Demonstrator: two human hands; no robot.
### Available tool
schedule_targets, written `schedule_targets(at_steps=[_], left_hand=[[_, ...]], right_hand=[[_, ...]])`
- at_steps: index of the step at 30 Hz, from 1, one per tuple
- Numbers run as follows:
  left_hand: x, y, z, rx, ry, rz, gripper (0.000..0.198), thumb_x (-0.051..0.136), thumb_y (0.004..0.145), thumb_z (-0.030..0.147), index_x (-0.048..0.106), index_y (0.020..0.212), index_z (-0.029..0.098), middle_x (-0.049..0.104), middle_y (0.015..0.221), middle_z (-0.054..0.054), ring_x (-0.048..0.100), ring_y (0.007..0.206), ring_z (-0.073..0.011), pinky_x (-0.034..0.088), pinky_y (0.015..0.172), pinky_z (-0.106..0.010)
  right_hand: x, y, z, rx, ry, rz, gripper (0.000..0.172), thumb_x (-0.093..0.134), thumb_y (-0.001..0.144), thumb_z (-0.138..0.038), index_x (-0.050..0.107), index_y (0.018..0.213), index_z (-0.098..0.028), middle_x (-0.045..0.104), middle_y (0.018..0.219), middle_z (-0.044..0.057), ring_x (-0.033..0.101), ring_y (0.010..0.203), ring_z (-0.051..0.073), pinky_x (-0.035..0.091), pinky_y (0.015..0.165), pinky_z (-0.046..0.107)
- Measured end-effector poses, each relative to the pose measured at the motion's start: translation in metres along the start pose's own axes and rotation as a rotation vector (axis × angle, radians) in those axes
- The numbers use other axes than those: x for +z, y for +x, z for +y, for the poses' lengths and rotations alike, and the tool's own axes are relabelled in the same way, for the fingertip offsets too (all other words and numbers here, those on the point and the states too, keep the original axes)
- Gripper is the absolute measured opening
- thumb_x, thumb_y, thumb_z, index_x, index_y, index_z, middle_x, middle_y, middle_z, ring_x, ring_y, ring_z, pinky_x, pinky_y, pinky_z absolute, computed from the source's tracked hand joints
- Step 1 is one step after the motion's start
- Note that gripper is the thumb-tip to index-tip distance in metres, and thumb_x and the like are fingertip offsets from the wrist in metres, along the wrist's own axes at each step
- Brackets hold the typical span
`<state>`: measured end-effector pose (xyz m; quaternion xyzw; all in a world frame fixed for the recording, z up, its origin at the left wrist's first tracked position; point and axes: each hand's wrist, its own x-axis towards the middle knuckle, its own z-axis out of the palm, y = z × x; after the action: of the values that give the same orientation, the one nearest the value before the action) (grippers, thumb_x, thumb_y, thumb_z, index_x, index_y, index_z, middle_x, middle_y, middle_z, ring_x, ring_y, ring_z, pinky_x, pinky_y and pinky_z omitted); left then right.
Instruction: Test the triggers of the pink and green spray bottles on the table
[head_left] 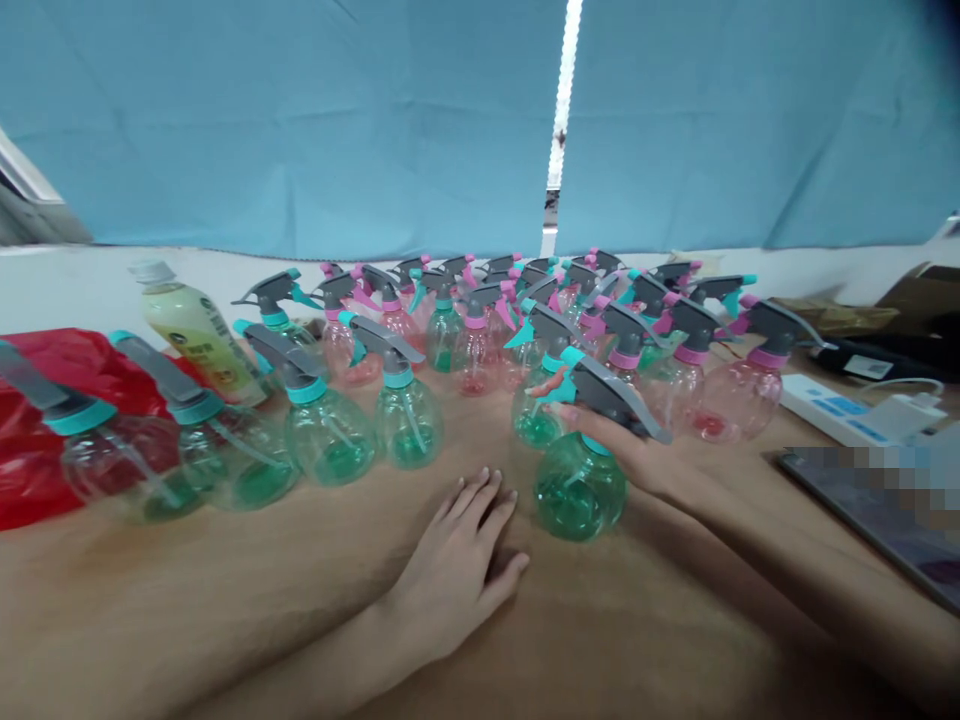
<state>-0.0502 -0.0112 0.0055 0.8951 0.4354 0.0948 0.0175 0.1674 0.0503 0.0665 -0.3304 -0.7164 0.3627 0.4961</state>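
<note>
In front of me, blue cloth (337, 120) hangs across nearly my whole view, faintly creased. Right of its middle, a narrow strip (566, 80) of bright white, slightly aslant, runs down between two stretches of it. Below the hem I see a white band (45, 290), perhaps wall or ledge. Nearest me spreads a brown table (120, 600), dimmer toward the lower right.

Left hand (455, 562) flat, right hand (627, 452) curled

Sprayer (581, 490) partly hides right hand (624, 450)
</note>
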Motion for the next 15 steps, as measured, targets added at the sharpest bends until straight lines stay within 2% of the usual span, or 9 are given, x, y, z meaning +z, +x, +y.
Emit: schedule_targets(at_steps=[5, 9, 15], left_hand=[[0.0005, -0.0001, 0.0001, 0.001, 0.012, 0.002, 0.051, 0.049, 0.094, 0.041, 0.046, 0.136, 0.012, 0.04, 0.147, -0.014, 0.032, 0.137, -0.0289, 0.031, 0.109, -0.05], [0.0, -0.0001, -0.0001, 0.004, 0.021, 0.001, 0.052, 0.05, 0.094, 0.041, 0.046, 0.136, 0.011, 0.039, 0.147, -0.015, 0.033, 0.137, -0.029, 0.031, 0.109, -0.049], [0.0004, 0.0, -0.0009, 0.007, 0.027, 0.011, 0.051, 0.048, 0.095, 0.04, 0.046, 0.136, 0.011, 0.039, 0.147, -0.015, 0.033, 0.137, -0.0289, 0.032, 0.109, -0.049]], right_hand=[[-0.0007, -0.0003, 0.0022, 0.016, -0.025, -0.005, 0.015, 0.059, 0.087, -0.035, 0.062, 0.1, -0.027, 0.059, 0.084, -0.001, 0.054, 0.077, 0.015, 0.044, 0.083, 0.032], [-0.0005, 0.0004, 0.0076, 0.01, 0.037, -0.015, 0.019, 0.061, 0.087, -0.035, 0.061, 0.104, -0.027, 0.062, 0.101, 0.001, 0.058, 0.089, 0.017, 0.045, 0.085, 0.033], [-0.002, -0.0006, 0.0077, 0.021, 0.003, -0.022, 0.025, 0.06, 0.087, -0.034, 0.062, 0.111, -0.029, 0.064, 0.107, 0.001, 0.06, 0.093, 0.018, 0.046, 0.084, 0.033]])
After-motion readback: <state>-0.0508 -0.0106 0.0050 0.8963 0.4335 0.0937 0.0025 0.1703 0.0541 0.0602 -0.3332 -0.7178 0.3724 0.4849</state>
